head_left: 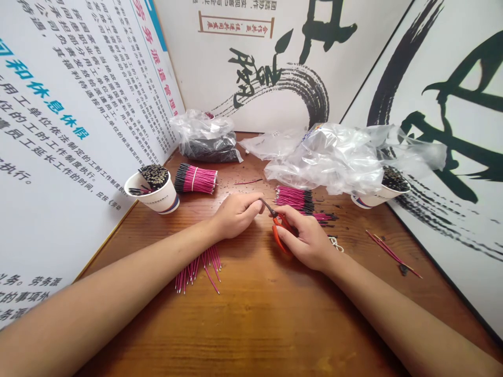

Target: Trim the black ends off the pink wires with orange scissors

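Both hands are occupied over the middle of the counter, apart from each other. The right hand is closed around the orange-red handles of a pair of scissors, which lies between the two hands with its blades directed left. The left hand has thumb and fingers drawn together at the blade tips; what it may pinch there is too small to tell.

Loose pink wires lie below the left forearm, on the near side. At far left stands a paper cup filled with dark-ended pieces; right of it lies a banded wire bundle. A second wire stack lies just beyond the right hand, a white band beside that wrist. Clear plastic bags cover part of the far right, partly over another cup. A few separate wires lie at right.
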A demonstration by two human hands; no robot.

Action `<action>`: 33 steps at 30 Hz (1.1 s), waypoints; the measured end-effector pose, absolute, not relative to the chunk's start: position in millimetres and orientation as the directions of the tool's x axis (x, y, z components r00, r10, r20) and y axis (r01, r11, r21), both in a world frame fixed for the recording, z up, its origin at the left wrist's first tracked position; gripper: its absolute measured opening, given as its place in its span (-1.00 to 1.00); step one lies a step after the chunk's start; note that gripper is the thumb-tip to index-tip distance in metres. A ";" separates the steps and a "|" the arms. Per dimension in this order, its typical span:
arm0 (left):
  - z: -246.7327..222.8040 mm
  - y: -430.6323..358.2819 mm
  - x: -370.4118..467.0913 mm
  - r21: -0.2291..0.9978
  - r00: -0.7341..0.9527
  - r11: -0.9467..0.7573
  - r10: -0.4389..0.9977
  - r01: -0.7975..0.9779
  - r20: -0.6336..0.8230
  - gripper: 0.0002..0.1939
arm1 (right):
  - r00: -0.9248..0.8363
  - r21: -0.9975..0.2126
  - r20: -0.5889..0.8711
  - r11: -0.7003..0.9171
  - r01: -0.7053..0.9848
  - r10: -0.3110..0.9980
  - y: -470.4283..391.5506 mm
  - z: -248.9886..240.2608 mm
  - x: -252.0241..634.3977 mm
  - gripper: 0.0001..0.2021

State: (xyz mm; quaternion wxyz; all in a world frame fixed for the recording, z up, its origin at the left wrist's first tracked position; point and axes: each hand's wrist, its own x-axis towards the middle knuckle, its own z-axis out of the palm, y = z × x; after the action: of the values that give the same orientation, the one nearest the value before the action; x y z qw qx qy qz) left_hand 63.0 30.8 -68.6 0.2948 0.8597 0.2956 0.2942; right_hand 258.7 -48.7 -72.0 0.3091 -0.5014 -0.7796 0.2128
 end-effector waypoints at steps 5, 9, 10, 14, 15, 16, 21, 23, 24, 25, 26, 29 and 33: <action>-69.1 31.3 63.0 0.684 0.650 -0.650 0.683 0.332 0.333 -0.65 | -0.304 -0.641 0.258 0.398 0.657 0.917 -48.3 -72.3 259.4 -0.78; -69.2 31.2 62.9 0.680 0.651 -0.649 0.684 0.340 0.328 -0.66 | -0.299 -0.648 0.264 0.398 0.649 0.917 -48.9 -72.1 259.3 -0.78; -69.2 31.1 62.9 0.680 0.651 -0.649 0.686 0.342 0.326 -0.65 | -0.300 -0.649 0.265 0.399 0.647 0.916 -48.9 -72.1 259.2 -0.78; -68.8 31.0 63.0 0.682 0.652 -0.647 0.686 0.342 0.323 -0.65 | -0.306 -0.644 0.253 0.396 0.654 0.918 -48.4 -72.2 258.9 -0.79; -68.6 31.0 63.1 0.683 0.653 -0.647 0.685 0.340 0.324 -0.64 | -0.307 -0.645 0.253 0.396 0.654 0.918 -48.4 -72.2 258.9 -0.79; -68.5 31.0 63.1 0.683 0.654 -0.647 0.684 0.338 0.324 -0.65 | -0.308 -0.646 0.253 0.397 0.652 0.917 -48.4 -72.1 259.0 -0.79; -68.0 30.9 63.2 0.677 0.656 -0.655 0.678 0.336 0.331 -0.65 | -0.315 -0.650 0.245 0.396 0.649 0.917 -48.8 -71.6 259.2 -0.79; -67.9 30.7 63.2 0.677 0.656 -0.655 0.679 0.336 0.331 -0.65 | -0.313 -0.648 0.240 0.392 0.653 0.919 -48.9 -71.6 259.2 -0.81; -67.8 30.6 63.2 0.678 0.655 -0.653 0.680 0.337 0.329 -0.65 | -0.313 -0.649 0.242 0.393 0.652 0.919 -48.9 -71.6 259.2 -0.81; -67.6 30.5 63.3 0.678 0.654 -0.652 0.682 0.340 0.328 -0.65 | -0.314 -0.649 0.246 0.396 0.649 0.917 -48.8 -71.6 259.1 -0.80; -67.5 30.4 63.3 0.677 0.653 -0.652 0.683 0.342 0.327 -0.65 | -0.316 -0.650 0.248 0.399 0.647 0.916 -48.8 -71.6 259.1 -0.79; -67.2 30.3 63.2 0.675 0.656 -0.653 0.681 0.343 0.325 -0.64 | -0.314 -0.649 0.248 0.398 0.648 0.916 -48.7 -71.1 259.0 -0.79; -67.2 30.5 63.1 0.679 0.659 -0.651 0.680 0.339 0.323 -0.65 | -0.306 -0.651 0.252 0.395 0.648 0.918 -48.7 -70.6 259.0 -0.79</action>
State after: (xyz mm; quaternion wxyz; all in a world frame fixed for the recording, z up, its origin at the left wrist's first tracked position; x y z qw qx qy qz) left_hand 63.1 30.5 -67.2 0.2951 0.8615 0.2957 0.2887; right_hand 259.0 -48.7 -70.6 0.3055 -0.5038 -0.7772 0.2210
